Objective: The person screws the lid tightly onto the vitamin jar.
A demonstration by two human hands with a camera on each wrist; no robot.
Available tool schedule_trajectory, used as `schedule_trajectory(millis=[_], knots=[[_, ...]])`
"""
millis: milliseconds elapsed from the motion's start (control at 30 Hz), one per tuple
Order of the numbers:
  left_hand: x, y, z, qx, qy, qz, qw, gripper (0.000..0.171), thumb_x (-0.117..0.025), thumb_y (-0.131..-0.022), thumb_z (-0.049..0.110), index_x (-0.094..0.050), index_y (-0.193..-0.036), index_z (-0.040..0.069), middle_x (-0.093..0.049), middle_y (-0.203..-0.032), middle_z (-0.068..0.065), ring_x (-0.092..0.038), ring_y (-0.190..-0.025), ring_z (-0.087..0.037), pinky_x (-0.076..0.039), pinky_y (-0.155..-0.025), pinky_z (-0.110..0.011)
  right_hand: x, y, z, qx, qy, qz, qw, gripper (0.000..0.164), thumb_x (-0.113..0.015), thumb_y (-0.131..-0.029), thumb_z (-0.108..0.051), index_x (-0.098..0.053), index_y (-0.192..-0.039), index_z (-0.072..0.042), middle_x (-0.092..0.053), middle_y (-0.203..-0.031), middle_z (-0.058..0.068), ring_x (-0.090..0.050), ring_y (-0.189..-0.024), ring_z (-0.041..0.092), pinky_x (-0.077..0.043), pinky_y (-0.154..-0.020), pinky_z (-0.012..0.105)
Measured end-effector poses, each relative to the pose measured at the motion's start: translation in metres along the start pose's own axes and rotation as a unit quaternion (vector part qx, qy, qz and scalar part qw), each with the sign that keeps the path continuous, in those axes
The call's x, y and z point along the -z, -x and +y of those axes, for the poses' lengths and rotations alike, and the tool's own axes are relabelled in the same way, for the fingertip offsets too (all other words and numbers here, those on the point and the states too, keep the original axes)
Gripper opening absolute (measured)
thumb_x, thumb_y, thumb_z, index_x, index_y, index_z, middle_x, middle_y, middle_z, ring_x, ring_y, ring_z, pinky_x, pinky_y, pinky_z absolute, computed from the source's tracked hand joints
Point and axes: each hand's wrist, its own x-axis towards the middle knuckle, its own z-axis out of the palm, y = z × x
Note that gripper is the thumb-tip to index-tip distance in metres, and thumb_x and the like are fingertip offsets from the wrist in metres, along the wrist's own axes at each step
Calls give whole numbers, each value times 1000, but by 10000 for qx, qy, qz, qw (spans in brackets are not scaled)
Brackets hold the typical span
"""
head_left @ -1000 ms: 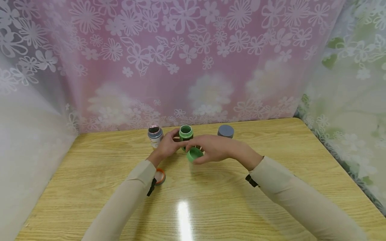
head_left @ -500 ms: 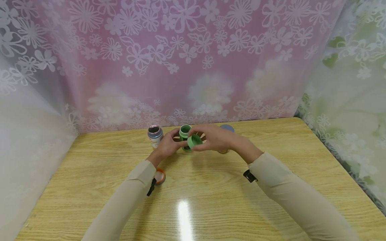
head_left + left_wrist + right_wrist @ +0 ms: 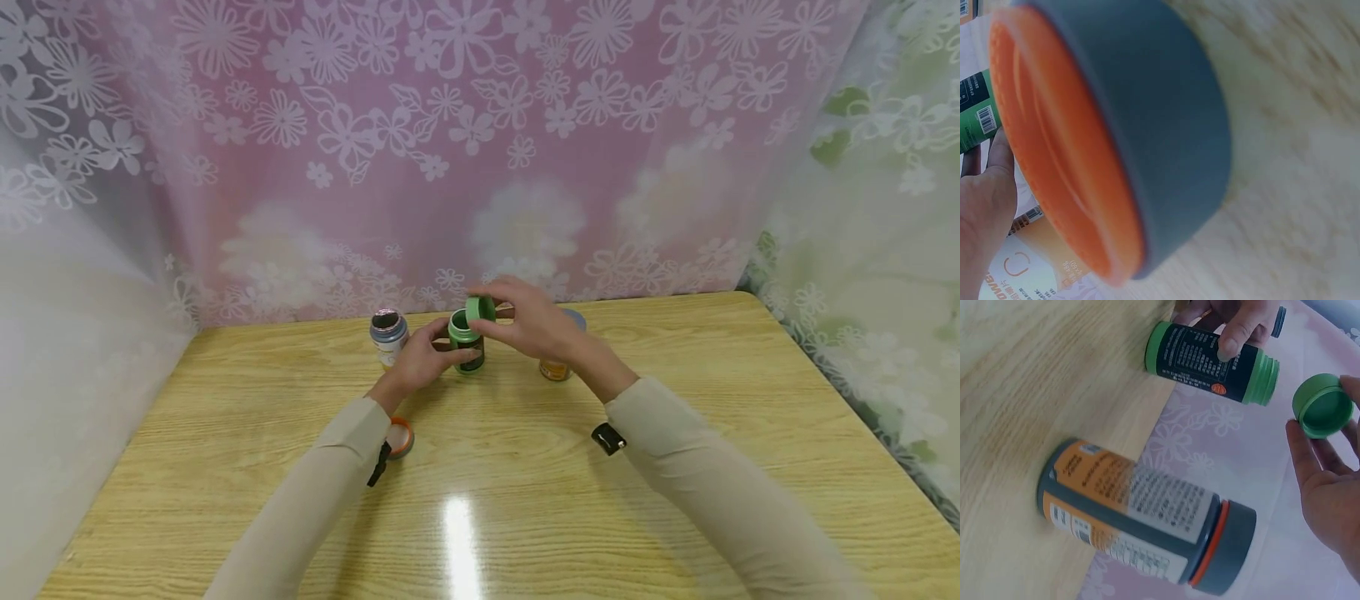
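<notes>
My left hand (image 3: 422,360) grips an uncapped green bottle (image 3: 469,342) with a dark label, which stands upright on the table. The right wrist view shows the thumb lying across that label. Between the fingertips of my right hand (image 3: 531,321) is the green cap (image 3: 480,310), tilted so its hollow inside shows. It is held above the bottle's mouth, overlapping it in the head view; the right wrist view (image 3: 1322,405) has the cap apart from the threaded neck. Behind my left hand stands an open grey-and-white bottle (image 3: 387,333) with torn foil round its mouth.
A capped grey-and-orange bottle (image 3: 1129,506) stands to the right, partly behind my right hand. A grey cap with an orange lining (image 3: 401,437) lies beside my left wrist and looms large in the left wrist view. Floral curtains (image 3: 480,167) hang behind the wooden table (image 3: 525,500).
My right hand has lifted the green cap from in front of the green bottle up and away to above its mouth. The left hand keeps its grip on the bottle.
</notes>
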Motion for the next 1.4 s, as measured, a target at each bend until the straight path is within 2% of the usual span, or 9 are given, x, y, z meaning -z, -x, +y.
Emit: schedule_trajectory(millis=[167, 333, 700, 967, 1033, 1167, 1200, 1267, 1400], knots=[[0, 0, -1, -23, 99, -13, 9999, 55, -75, -85, 29, -52, -135, 21, -53, -128, 1, -57, -113, -22, -51, -87, -37, -6, -4, 3, -89, -74, 359, 9993, 39, -67, -91, -31, -57, -125, -12, -53, -123, 4, -58, -104, 20, -50, -88, 36], [0, 0, -2, -42, 112, -21, 9999, 55, -75, -85, 30, -52, -135, 21, -53, -128, 0, -57, -112, -22, -51, -86, -37, -12, -8, 6, -186, -373, 621, 9972, 39, -68, -90, -30, -57, -123, -11, -52, -119, 4, -58, -102, 20, -49, -89, 36], [0, 0, 1, 26, -42, 3, 10000, 56, -74, -86, 30, -50, -136, 19, -53, -128, 0, -57, -111, -23, -51, -87, -37, -23, -11, 9, -537, -951, 1224, 9865, 42, -70, -89, -34, -52, -121, -15, -54, -119, 1, -56, -113, 17, -46, -94, 30], [-1, 1, 3, 64, 6, -74, 10000, 57, -74, -86, 30, -49, -135, 16, -53, -128, -3, -58, -112, -24, -51, -87, -37, -32, -13, 14, -630, -1647, 1177, 9773, 34, -70, -89, -29, -49, -108, -10, -53, -121, 6, -56, -114, 17, -47, -94, 34], [0, 6, 13, 153, -58, -122, 9998, 56, -72, -88, 27, -48, -137, 13, -52, -131, -6, -56, -114, -27, -50, -89, -38, -34, -14, 16, -622, -1714, 1150, 9765, 33, -70, -90, -28, -48, -107, -10, -53, -119, 5, -56, -114, 17, -47, -94, 35], [1, 5, 15, 315, -68, -214, 9993, 58, -71, -89, 25, -46, -138, 9, -49, -135, -10, -53, -119, -31, -49, -91, -40, -38, -16, 19, -563, -1825, 1118, 9752, 32, -70, -89, -24, -49, -105, -6, -53, -119, 7, -57, -113, 21, -46, -94, 37], [1, 4, 15, 322, -68, -232, 9992, 58, -71, -89, 24, -46, -139, 9, -49, -136, -10, -53, -120, -31, -49, -91, -40, -39, -16, 20, -559, -1832, 1119, 9751, 32, -70, -89, -24, -49, -104, -6, -53, -120, 8, -57, -114, 21, -46, -94, 36], [0, -1, 5, 262, -31, -215, 9994, 60, -72, -88, 26, -46, -139, 11, -49, -136, -9, -53, -120, -30, -49, -91, -41, -40, -17, 20, -563, -1837, 1150, 9746, 30, -70, -89, -23, -49, -103, -6, -53, -122, 7, -56, -114, 22, -46, -95, 36], [0, 1, 3, 113, -68, -122, 9998, 58, -73, -87, 29, -48, -137, 14, -51, -133, -5, -54, -118, -28, -49, -90, -39, -42, -17, 21, -530, -1811, 1243, 9741, 26, -69, -91, -21, -50, -103, -8, -51, -126, 6, -54, -117, 20, -44, -97, 32]])
